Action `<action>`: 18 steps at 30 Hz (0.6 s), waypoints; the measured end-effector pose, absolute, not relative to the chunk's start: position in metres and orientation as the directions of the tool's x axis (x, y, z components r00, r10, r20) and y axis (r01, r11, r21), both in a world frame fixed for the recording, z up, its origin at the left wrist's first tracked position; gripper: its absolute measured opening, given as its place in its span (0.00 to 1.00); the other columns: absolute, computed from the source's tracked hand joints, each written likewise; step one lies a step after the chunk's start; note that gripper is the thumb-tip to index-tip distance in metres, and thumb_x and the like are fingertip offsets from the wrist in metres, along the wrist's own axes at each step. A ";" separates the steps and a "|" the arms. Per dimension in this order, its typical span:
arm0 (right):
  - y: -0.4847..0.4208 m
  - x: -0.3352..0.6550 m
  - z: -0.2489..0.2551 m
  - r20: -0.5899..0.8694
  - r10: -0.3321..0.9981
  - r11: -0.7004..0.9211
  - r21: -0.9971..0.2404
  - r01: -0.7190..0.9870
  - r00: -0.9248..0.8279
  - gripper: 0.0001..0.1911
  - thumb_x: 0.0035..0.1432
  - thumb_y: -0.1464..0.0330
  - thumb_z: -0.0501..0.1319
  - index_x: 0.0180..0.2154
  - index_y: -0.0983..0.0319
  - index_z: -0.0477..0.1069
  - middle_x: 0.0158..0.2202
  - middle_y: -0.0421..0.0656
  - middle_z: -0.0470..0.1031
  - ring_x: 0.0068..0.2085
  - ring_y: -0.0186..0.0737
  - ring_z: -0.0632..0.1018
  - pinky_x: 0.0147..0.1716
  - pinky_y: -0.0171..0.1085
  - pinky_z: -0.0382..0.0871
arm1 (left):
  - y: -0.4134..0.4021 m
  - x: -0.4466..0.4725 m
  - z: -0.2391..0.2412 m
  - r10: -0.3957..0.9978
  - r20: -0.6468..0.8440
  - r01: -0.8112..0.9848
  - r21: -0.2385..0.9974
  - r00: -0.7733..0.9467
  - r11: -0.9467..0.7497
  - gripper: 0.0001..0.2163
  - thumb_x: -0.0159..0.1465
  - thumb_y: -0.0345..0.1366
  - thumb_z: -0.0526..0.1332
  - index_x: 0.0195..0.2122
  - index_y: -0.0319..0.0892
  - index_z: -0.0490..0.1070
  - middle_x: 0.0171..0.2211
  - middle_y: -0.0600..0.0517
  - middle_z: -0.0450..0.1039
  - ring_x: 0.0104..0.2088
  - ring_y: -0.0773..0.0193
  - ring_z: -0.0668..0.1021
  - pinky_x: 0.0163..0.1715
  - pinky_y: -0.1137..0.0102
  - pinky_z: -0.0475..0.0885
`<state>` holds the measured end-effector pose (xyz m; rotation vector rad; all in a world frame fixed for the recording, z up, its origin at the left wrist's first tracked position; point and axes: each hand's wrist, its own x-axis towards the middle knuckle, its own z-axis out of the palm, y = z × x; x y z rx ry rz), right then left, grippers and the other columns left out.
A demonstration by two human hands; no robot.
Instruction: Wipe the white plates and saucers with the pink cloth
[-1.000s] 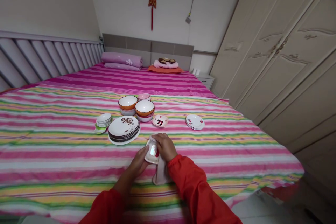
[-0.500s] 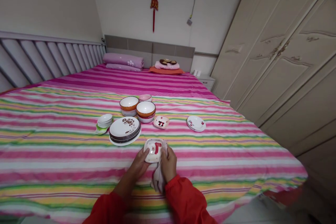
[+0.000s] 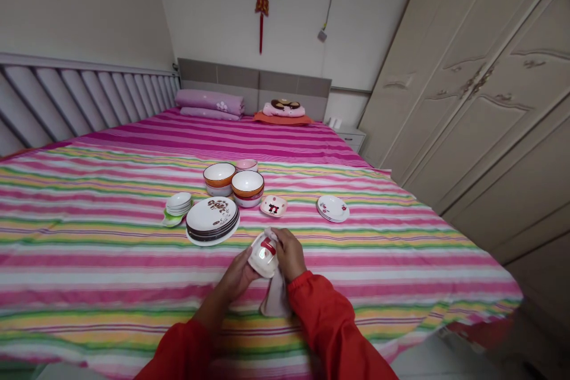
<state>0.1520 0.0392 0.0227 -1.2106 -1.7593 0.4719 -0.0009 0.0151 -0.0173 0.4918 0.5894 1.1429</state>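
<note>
A small square white dish (image 3: 263,256) with a red pattern is held up over the striped sheet, tilted. My left hand (image 3: 240,276) grips its left edge, thumb on the rim. My right hand (image 3: 290,254) is closed round a pale cloth (image 3: 276,297), pressing it on the dish's upper right rim; the cloth's lower end hangs down. Just beyond lies a similar dish (image 3: 274,206) with a dark and red figure. To the left is a stack of plates (image 3: 211,215) with a brown flower print.
Two stacks of bowls (image 3: 219,174) stand behind the plates, near a pink bowl (image 3: 246,165). Small white bowls (image 3: 179,202) sit on a green dish (image 3: 171,219) at left. Flowered saucers (image 3: 333,209) lie at right on the striped sheet (image 3: 401,261). A wardrobe (image 3: 481,101) lines the right side.
The dish has turned and tilted in my left hand. My right hand has moved with the cloth up to the dish's upper right rim. The other dishes have stayed put.
</note>
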 end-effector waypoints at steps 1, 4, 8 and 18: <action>0.041 0.151 0.024 0.466 0.876 0.453 -0.709 0.541 -0.123 0.23 0.49 0.80 0.51 0.46 0.61 0.73 0.41 0.46 0.75 0.44 0.42 0.74 0.45 0.39 0.67 | 0.015 -0.001 -0.016 0.937 -0.197 -0.676 0.652 0.287 0.344 0.17 0.61 0.42 0.61 0.46 0.35 0.70 0.41 0.41 0.77 0.46 0.49 0.76 0.45 0.55 0.71; 0.044 0.150 0.022 0.454 0.882 0.445 -0.717 0.537 -0.126 0.23 0.50 0.79 0.51 0.46 0.61 0.73 0.40 0.46 0.75 0.43 0.42 0.74 0.45 0.40 0.67 | 0.013 0.000 -0.011 0.940 -0.206 -0.633 0.697 0.271 0.336 0.16 0.59 0.41 0.63 0.44 0.35 0.70 0.41 0.41 0.77 0.45 0.50 0.77 0.43 0.56 0.72; 0.039 0.149 0.012 0.451 0.892 0.414 -0.793 0.448 -0.027 0.21 0.53 0.77 0.51 0.46 0.60 0.73 0.38 0.46 0.75 0.41 0.40 0.75 0.43 0.38 0.68 | 0.010 0.001 -0.009 0.946 -0.159 -0.624 0.719 0.281 0.306 0.15 0.56 0.38 0.65 0.42 0.36 0.72 0.40 0.42 0.77 0.44 0.51 0.77 0.43 0.58 0.72; 0.009 0.130 -0.021 0.358 0.870 0.285 -0.926 0.247 0.340 0.19 0.57 0.67 0.53 0.49 0.64 0.70 0.43 0.49 0.76 0.44 0.44 0.75 0.44 0.42 0.68 | 0.010 0.002 -0.012 0.971 -0.137 -0.695 0.680 0.196 0.236 0.19 0.55 0.35 0.66 0.47 0.37 0.70 0.41 0.43 0.77 0.43 0.53 0.78 0.46 0.58 0.71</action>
